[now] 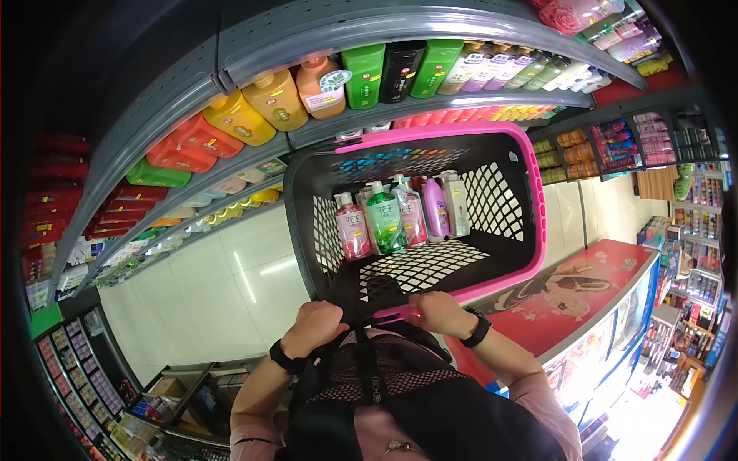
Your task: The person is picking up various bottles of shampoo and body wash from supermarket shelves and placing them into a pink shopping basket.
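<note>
A black basket with a pink rim (pixel 538 201) is held out in front of my body, tilted so its inside shows. In it several pump bottles stand side by side: a pink one (pixel 352 229), a green one (pixel 384 221), another pink one (pixel 412 218), a purple bottle (pixel 436 209) and a pale one (pixel 457 204). My left hand (pixel 311 329) is closed at the basket's near left edge. My right hand (pixel 442 314) is closed round the near pink rim. Both wrists carry black bands.
Shelves (pixel 330 27) of bottles curve across the top and left, close beyond the basket. A red-topped case (pixel 569 288) stands at the right, with more stocked shelves (pixel 699 253) behind it. Dark racks (pixel 184 392) are at the lower left, beside pale floor tiles (pixel 192 307).
</note>
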`<state>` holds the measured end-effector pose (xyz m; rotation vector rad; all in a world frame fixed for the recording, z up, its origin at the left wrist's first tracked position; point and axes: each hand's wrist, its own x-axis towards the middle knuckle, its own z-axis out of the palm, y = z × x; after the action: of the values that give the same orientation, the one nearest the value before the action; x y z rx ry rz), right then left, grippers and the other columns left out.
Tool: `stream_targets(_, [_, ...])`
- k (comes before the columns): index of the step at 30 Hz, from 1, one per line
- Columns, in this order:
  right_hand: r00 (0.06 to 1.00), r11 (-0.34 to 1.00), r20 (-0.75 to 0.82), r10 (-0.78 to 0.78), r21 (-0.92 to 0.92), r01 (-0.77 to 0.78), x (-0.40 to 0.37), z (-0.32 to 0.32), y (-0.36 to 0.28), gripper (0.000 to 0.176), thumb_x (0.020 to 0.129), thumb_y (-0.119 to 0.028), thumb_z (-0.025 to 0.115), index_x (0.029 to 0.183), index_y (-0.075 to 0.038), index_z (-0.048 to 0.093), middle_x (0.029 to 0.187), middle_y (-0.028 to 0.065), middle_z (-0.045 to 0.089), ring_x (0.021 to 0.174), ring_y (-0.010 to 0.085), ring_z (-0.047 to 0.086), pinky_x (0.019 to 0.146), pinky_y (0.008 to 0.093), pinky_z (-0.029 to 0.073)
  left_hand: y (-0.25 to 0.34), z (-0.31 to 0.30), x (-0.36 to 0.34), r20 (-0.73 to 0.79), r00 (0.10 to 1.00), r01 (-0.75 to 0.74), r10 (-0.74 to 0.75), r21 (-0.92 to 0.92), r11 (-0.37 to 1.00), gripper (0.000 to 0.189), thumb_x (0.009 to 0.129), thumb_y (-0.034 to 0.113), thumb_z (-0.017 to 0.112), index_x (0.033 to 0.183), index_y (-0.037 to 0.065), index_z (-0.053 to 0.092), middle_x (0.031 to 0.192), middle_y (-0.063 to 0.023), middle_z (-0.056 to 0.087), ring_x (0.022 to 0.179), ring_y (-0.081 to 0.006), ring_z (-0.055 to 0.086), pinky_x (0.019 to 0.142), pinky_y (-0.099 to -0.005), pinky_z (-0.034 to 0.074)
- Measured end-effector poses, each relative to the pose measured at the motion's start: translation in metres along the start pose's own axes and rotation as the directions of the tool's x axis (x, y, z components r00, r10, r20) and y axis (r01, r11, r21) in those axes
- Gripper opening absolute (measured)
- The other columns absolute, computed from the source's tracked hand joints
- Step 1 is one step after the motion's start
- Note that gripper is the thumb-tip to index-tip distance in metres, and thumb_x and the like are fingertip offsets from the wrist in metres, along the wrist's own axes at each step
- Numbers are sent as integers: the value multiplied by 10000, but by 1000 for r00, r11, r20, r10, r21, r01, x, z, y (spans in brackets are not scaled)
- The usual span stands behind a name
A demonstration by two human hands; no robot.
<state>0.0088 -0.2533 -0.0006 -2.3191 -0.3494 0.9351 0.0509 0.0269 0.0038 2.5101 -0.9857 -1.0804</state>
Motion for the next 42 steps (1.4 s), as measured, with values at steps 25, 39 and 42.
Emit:
stream_targets(25, [720, 721, 39, 693, -15, -693, 254, 36, 109, 1019, 698, -549, 683, 1347, 70, 199, 1353, 285, 354, 1238, 346, 421, 1009, 388, 377, -30, 0, 0, -174, 983, 42, -62, -116, 992, 234, 758, 295, 648, 690, 80, 584, 693, -84, 596, 664, -278, 614, 608, -387, 499])
stream_targets(39, [555, 573, -141, 820, 166, -803, 262, 71, 121, 1206, 560, -483, 817, 1396, -19, 81, 1334, 257, 323, 1211, 387, 410, 980, 427, 397, -35, -2, 7, -146, 988, 25, -43, -123, 992, 252, 762, 326, 638, 664, 103, 573, 636, -57, 578, 607, -251, 602, 533, -368, 478])
stream_targets(42, [523, 541, -137, 841, 173, -823, 262, 68, 108, 1222, 548, -464, 830, 1398, -34, 66, 1332, 246, 320, 1203, 394, 413, 973, 442, 404, -33, -7, 8, -118, 991, 38, -56, -154, 987, 231, 776, 289, 626, 676, 81, 606, 643, -91, 608, 624, -275, 624, 558, -384, 500])
